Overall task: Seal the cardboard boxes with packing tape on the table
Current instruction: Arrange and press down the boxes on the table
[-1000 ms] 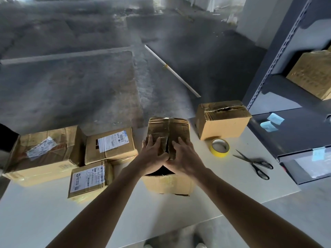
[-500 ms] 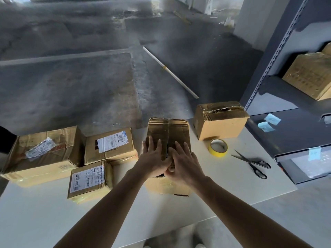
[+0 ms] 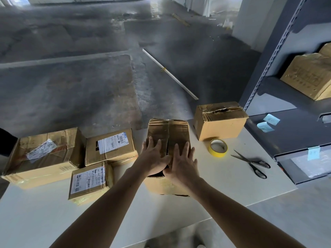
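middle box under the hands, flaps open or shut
Shut: the box flaps lie flat, meeting at a centre seam, left hand and right hand pressing on them.

L: box cluster blocks | R: tape roll + scissors in way | near tbl strip free

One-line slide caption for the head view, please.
Left hand and right hand press flat on top of the middle box on the table; yellow tape roll and scissors lie to its right.
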`<state>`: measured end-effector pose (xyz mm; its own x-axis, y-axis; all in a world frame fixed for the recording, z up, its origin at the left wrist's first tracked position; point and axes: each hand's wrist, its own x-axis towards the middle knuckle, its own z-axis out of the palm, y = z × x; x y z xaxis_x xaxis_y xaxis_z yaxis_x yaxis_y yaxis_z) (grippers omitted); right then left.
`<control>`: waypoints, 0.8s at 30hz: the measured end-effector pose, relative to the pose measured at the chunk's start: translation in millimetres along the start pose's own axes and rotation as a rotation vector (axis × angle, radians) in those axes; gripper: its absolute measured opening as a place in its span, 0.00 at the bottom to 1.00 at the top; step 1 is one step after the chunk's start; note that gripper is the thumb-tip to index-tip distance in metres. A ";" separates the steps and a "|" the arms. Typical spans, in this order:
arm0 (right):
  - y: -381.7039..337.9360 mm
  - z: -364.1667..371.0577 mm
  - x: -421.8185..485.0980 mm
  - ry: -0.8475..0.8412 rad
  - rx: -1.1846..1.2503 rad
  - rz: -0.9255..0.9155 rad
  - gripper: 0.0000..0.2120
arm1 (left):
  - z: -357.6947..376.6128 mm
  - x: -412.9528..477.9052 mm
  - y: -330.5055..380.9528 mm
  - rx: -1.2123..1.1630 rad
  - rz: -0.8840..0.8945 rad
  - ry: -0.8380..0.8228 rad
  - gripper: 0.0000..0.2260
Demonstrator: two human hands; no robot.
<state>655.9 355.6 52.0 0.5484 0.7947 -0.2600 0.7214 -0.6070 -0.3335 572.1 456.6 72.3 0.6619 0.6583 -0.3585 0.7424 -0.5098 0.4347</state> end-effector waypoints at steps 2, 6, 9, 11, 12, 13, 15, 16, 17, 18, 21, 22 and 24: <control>-0.6 -4.1 -1.0 0.008 -0.010 -0.008 0.42 | -1.0 0.3 0.4 0.002 0.006 -0.004 0.35; 3.0 -9.1 -3.9 0.027 -0.025 -0.043 0.36 | -0.5 0.9 0.9 0.004 0.010 -0.002 0.36; 10.4 -5.3 -7.7 0.051 -0.097 -0.098 0.36 | -0.4 0.8 -0.4 0.012 0.012 0.004 0.36; 17.0 -2.3 -9.1 0.045 -0.140 -0.134 0.39 | -0.1 1.9 -2.4 0.023 0.018 0.001 0.37; 19.3 -1.6 -9.3 0.041 -0.147 -0.143 0.40 | 0.4 2.5 -3.1 0.029 0.021 -0.001 0.37; 20.5 -1.1 -9.3 0.040 -0.146 -0.148 0.40 | 1.4 2.9 -4.1 0.034 0.023 0.000 0.37; 20.0 -0.7 -9.0 0.043 -0.144 -0.154 0.38 | 3.6 3.7 -5.9 0.041 0.022 0.002 0.37; 19.7 -0.6 -8.8 0.048 -0.148 -0.157 0.37 | 5.1 4.8 -7.2 0.044 0.024 -0.002 0.37; 19.6 -1.1 -8.3 0.054 -0.153 -0.160 0.36 | 6.2 5.8 -8.3 0.049 0.029 -0.011 0.37; 19.9 -1.5 -7.8 0.057 -0.153 -0.161 0.35 | 6.9 6.6 -9.8 0.057 0.038 -0.022 0.38; 22.1 -3.0 -6.2 0.056 -0.138 -0.162 0.34 | 8.1 6.6 -12.4 0.077 0.069 -0.035 0.37; 22.2 -3.3 -5.8 0.056 -0.138 -0.165 0.34 | 8.2 5.3 -13.2 0.083 0.081 -0.022 0.37; 22.9 -4.6 -5.6 0.048 -0.146 -0.169 0.34 | 7.2 2.6 -15.4 0.086 0.106 -0.021 0.38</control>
<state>671.2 337.2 49.9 0.4315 0.8865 -0.1672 0.8562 -0.4608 -0.2336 563.1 462.2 58.7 0.7385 0.5870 -0.3317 0.6737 -0.6223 0.3987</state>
